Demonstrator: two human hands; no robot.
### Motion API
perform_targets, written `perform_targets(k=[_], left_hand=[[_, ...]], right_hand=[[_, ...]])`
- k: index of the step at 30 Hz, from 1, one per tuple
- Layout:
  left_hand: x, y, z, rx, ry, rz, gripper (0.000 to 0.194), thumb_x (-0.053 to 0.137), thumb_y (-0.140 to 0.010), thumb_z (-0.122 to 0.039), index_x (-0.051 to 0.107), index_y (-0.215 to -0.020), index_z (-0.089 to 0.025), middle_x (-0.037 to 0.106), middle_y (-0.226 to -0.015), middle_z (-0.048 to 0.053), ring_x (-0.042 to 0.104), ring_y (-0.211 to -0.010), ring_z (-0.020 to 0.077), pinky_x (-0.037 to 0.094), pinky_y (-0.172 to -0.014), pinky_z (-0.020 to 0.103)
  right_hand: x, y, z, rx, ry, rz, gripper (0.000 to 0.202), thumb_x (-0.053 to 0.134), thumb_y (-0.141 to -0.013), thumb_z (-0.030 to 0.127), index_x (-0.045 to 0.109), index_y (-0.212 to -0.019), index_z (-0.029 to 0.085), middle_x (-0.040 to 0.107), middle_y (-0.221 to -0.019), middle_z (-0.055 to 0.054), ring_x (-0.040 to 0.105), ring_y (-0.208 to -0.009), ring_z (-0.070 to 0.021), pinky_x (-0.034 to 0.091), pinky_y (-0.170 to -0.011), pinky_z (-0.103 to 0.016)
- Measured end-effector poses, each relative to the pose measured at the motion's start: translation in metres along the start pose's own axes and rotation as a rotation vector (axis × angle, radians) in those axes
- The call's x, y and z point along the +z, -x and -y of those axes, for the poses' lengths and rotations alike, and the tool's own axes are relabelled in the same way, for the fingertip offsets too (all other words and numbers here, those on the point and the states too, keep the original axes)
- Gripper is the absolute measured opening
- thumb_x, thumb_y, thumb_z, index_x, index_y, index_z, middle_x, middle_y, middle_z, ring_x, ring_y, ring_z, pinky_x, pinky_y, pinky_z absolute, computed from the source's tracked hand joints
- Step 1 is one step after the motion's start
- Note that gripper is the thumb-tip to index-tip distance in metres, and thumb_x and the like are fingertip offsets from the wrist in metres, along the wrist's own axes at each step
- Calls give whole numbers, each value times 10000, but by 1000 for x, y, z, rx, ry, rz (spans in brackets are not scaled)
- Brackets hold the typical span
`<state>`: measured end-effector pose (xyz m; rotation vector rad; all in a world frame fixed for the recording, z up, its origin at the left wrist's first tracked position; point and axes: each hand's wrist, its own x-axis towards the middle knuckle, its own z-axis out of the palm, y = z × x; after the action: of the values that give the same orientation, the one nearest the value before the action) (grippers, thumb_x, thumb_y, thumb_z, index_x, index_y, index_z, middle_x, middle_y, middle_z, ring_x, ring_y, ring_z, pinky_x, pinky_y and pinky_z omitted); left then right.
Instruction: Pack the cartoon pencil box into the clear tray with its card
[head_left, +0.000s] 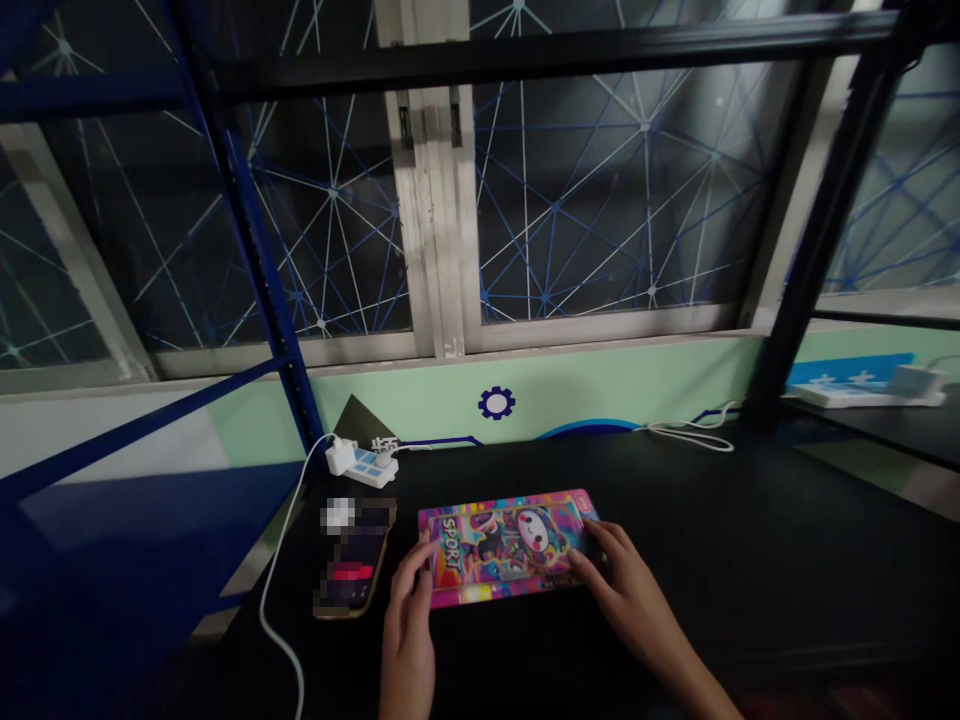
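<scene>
A flat, brightly coloured case, printed with the word SPORT and a white-faced cartoon figure, lies on the black desk. What kind of case it is, I cannot make out. My left hand has its fingers and thumb curled at the left end of it. At the right end, my right hand holds the case, its thumb over the top face and its fingers at the far corner. To the left of my left hand lies a phone with its screen lit and partly blurred out.
A white power strip with a plug stands at the back left. From it a white cable runs down past the phone. Another white cable lies along the wall. Dark metal posts frame the desk before the windows.
</scene>
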<state>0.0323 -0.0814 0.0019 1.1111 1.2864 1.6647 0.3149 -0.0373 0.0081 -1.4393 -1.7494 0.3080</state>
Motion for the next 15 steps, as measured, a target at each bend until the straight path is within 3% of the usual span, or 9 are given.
perform_targets(k=[5, 9, 11, 15], left_hand=[[0, 2, 3, 51, 189, -95, 423, 623, -888, -592, 716, -1097, -235, 635, -1407, 77, 485, -1414, 306, 307, -1235, 475], [0, 2, 5, 27, 297, -236, 371, 699, -828, -589, 669, -882, -223, 692, -1086, 33, 584, -1278, 293, 408, -1175, 503], [0, 0, 7, 15, 296, -254, 369, 670, -855, -594, 651, -897, -228, 659, -1008, 11, 618, -1201, 267, 456, -1137, 502], [-1, -1, 11, -33, 268, -268, 345, 667, -871, -575, 596, -973, -253, 619, -1061, -11, 643, -1118, 221, 494, -1095, 466]], right_hand=[[-11, 12, 4, -97, -117, -28, 498, 583, -944, 494, 539, -1380, 257, 556, -1332, -111, 623, -1187, -282, 536, -1010, -423], [-15, 18, 5, -193, -118, 17, 507, 618, -925, 447, 512, -1381, 253, 536, -1377, -121, 581, -1262, -302, 504, -1067, -461], [-15, 17, 7, -194, -95, 54, 477, 636, -912, 447, 535, -1333, 246, 563, -1353, -127, 583, -1259, -316, 497, -1074, -478], [-13, 15, 9, -138, -65, 133, 420, 582, -953, 482, 546, -1297, 243, 615, -1300, -123, 616, -1216, -297, 494, -1075, -467]])
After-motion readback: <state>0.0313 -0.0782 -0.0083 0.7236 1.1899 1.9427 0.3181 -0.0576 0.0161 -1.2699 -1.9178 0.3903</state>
